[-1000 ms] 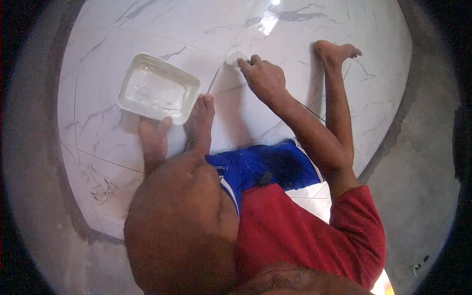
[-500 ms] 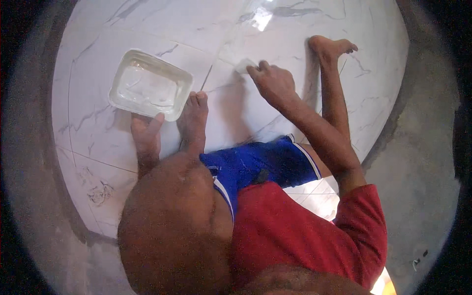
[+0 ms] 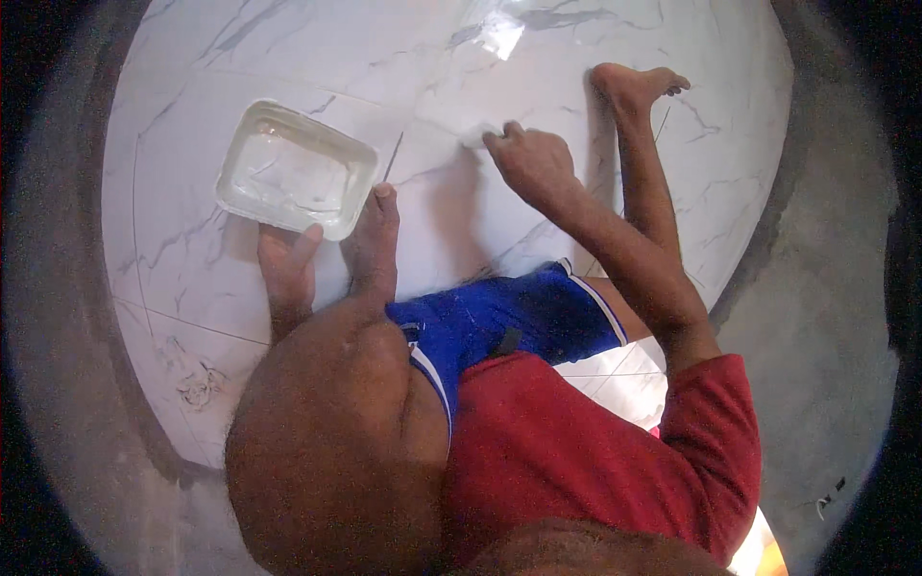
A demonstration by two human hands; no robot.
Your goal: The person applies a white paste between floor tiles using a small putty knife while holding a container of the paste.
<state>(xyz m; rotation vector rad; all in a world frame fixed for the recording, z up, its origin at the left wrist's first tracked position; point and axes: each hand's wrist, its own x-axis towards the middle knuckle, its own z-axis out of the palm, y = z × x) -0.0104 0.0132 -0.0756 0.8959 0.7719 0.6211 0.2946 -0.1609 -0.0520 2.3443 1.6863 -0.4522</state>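
Note:
My left hand [image 3: 288, 264] grips the near edge of a white rectangular plastic tub [image 3: 230, 197], with the thumb over the rim and the fingers hidden below. Wet-looking whitish residue coats the tub's inside. Over the marble-patterned floor tiles [image 3: 538, 206], my right hand [image 3: 528, 163] is closed, fingers curled, around a small whitish flat piece [image 3: 473, 137]. Only a blurred, pale edge of that piece shows, so its kind is unclear. Whether it touches the tile I cannot tell.
One bare foot [image 3: 377, 230] of mine stands just right of the tub; the other foot [image 3: 634, 84] lies out at the far right. Rough grey concrete [image 3: 816, 317] borders the tiles on both sides. Dark smudges [image 3: 199, 384] mark a tile at left.
The whitish piece shows less beyond my right fingers than before, and the right hand has turned slightly. My left hand and the tub stay almost in place.

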